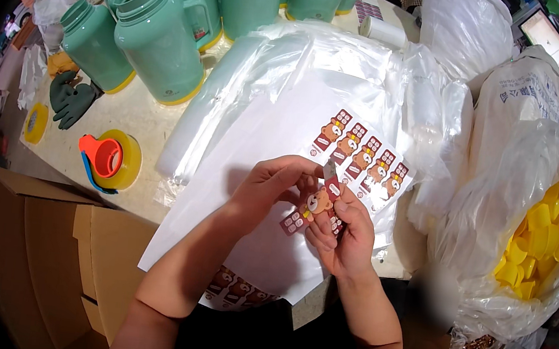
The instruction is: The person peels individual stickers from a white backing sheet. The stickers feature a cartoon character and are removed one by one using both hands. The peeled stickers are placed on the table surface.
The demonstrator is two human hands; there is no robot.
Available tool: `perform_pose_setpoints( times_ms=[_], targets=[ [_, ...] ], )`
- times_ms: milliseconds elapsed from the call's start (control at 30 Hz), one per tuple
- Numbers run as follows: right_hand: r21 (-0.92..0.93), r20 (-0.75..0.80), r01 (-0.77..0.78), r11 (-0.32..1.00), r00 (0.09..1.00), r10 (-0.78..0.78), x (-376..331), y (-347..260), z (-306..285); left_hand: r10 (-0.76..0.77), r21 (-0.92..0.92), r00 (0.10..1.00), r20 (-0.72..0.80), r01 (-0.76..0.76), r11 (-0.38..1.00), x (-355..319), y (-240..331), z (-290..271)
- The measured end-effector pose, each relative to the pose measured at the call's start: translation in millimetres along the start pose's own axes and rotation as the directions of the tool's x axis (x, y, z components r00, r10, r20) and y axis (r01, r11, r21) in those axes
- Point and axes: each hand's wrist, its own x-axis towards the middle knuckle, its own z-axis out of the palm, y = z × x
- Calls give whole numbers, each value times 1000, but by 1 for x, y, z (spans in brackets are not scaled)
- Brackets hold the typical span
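A dark-red sticker with a brown bear (318,203) is held up in front of me, tilted, above a white sheet. My right hand (349,241) grips it between thumb and fingers. At its upper end are the pinched fingers of my left hand (268,185); their tips are partly hidden. Beneath and beyond my hands lies a sticker sheet (387,199) with a row of several matching bear stickers. More bear stickers (239,290) show at the near edge of the white paper, partly behind my left forearm.
Several green jugs (159,50) crowd the far left. Clear plastic bags (286,58) are stacked beyond the sheet. Tape rolls (131,161) and a dark glove (70,101) lie left. A cardboard box (45,237) stands near left; a bag of yellow plastic parts (541,239) stands right.
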Motion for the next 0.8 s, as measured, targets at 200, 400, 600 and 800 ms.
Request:
perform_pose_setpoints(
  times_ms=[200,400,600,800],
  targets=[
    [-545,-25,184,818,972,-235,-1,6,-1,-7,197,1000,18,4,980,-2,13,4],
    [-398,-139,62,915,982,-127,1,4,6,126,214,992,-11,-120,969,-1,5,5],
    [-59,-19,-63,996,998,62,1,-3,-4,-65,154,997,51,56,986,0,8,3],
    [-37,-9,-100,994,995,100,2,-1,-8,-32,53,999,16,32,998,1,0,7]
  ],
)
